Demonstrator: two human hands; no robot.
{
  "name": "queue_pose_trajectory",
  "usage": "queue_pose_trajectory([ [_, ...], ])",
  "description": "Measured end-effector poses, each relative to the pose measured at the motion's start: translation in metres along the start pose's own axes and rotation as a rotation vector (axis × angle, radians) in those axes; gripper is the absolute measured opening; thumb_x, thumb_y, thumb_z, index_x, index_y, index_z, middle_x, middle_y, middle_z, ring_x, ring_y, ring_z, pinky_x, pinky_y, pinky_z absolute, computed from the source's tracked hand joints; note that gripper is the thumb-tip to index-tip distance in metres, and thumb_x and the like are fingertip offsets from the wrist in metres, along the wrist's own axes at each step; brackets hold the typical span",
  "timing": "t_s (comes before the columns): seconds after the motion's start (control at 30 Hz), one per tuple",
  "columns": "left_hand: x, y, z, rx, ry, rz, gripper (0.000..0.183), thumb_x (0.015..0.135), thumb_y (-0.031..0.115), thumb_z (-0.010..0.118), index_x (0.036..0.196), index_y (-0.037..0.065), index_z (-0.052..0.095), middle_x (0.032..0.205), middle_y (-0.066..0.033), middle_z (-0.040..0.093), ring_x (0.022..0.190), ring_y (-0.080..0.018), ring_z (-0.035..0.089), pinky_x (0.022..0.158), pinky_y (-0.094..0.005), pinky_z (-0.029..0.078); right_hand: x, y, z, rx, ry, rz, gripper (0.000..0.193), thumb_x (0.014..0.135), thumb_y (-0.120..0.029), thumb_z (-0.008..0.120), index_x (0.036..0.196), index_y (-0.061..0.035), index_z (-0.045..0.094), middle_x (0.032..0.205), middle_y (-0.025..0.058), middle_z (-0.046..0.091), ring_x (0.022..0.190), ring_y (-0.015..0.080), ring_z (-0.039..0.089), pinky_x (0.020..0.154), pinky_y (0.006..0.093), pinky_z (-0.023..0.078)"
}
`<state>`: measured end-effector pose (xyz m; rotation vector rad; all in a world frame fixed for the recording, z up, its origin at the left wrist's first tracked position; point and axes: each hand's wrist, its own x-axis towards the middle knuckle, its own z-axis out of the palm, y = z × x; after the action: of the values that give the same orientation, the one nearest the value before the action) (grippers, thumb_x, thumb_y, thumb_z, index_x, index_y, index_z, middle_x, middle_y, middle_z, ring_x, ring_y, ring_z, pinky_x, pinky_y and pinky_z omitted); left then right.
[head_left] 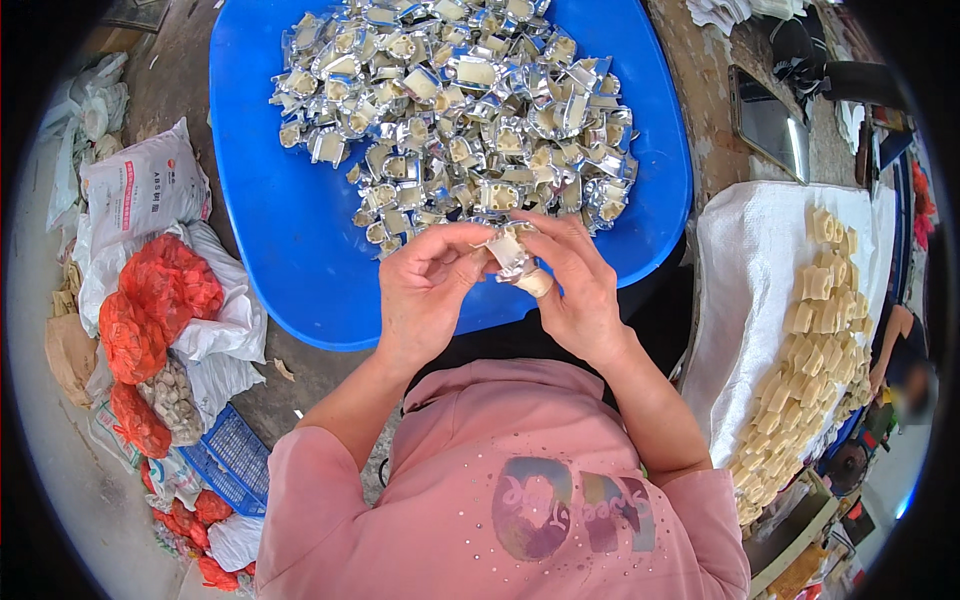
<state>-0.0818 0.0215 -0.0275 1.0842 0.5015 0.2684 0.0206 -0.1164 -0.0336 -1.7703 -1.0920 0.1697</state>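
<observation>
Both of my hands meet over the near edge of a large blue plastic tub (290, 290). Between my fingertips is a small chrome-and-cream plastic part (511, 254). My left hand (428, 285) pinches it from the left with thumb and fingers. From the other side, my right hand (582, 292) grips it with curled fingers. Something cream-coloured (536, 283) sits at my right thumb; whether it is a thumb cover or another piece I cannot tell. Behind my hands, a heap of similar shiny parts (470, 120) fills the middle and far side of the tub.
At right, many cream plastic pieces (800, 370) lie on a white woven sack (735, 260). A dark phone-like slab (768, 122) rests beyond it. To the left are a white printed bag (145, 185), red mesh-like bags (165, 290) and a blue crate (228, 460). Another person (900, 345) is at far right.
</observation>
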Motion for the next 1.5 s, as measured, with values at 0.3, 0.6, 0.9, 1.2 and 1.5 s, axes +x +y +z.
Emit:
queue_pose_trajectory([
  [0.3, 0.002, -0.001, 0.0, 0.215, -0.049, 0.381, 0.016, 0.082, -0.004, 0.067, 0.097, 0.0, 0.065, 0.092, -0.009, 0.061, 0.083, -0.0152, 0.056, 0.074, -0.0282, 0.046, -0.003, -0.011, -0.004, 0.346, 0.017, 0.125, 0.039, 0.076, 0.01, 0.062, 0.112, -0.002, 0.054, 0.113, 0.0175, 0.062, 0.095, 0.0325, 0.062, 0.078, 0.0378, 0.052],
  [0.6, -0.001, 0.006, 0.008, 0.429, -0.064, 0.65, 0.01, 0.08, 0.005, 0.071, 0.087, 0.003, 0.064, 0.082, -0.0067, 0.061, 0.079, -0.0214, 0.054, 0.069, -0.0314, 0.044, -0.002, -0.028, -0.014, 0.575, -0.01, 0.266, 0.039, 0.078, 0.011, 0.061, 0.114, -0.0009, 0.057, 0.103, 0.0139, 0.065, 0.083, 0.0225, 0.065, 0.074, 0.0312, 0.052],
  [0.9, -0.003, 0.004, 0.023, 0.524, -0.012, 0.636, 0.011, 0.082, 0.008, 0.069, 0.089, 0.004, 0.062, 0.084, -0.0068, 0.06, 0.084, -0.0234, 0.054, 0.073, -0.0331, 0.043, -0.007, -0.03, -0.018, 0.631, -0.026, 0.406, 0.026, 0.086, 0.005, 0.056, 0.113, 0.0024, 0.056, 0.101, 0.0133, 0.064, 0.086, 0.018, 0.065, 0.075, 0.0293, 0.054],
  [1.2, 0.0, -0.005, 0.025, 0.387, -0.022, 0.614, 0.02, 0.078, 0.002, 0.071, 0.097, 0.004, 0.063, 0.094, -0.0096, 0.063, 0.092, -0.0257, 0.057, 0.078, -0.0364, 0.046, -0.006, -0.023, -0.013, 0.529, 0.024, 0.237, 0.029, 0.087, -0.002, 0.059, 0.116, -0.0007, 0.054, 0.108, 0.0142, 0.059, 0.094, 0.0236, 0.059, 0.082, 0.0347, 0.049],
  [1.5, -0.001, -0.003, 0.025, 0.165, -0.051, 0.499, 0.028, 0.075, -0.012, 0.066, 0.098, 0.001, 0.058, 0.101, -0.0179, 0.065, 0.095, -0.0296, 0.064, 0.08, -0.0376, 0.051, -0.003, -0.022, -0.028, 0.444, -0.102, 0.233, 0.035, 0.084, -0.004, 0.064, 0.119, -0.0056, 0.058, 0.107, 0.0115, 0.055, 0.095, 0.0227, 0.055, 0.084, 0.0332, 0.046],
])
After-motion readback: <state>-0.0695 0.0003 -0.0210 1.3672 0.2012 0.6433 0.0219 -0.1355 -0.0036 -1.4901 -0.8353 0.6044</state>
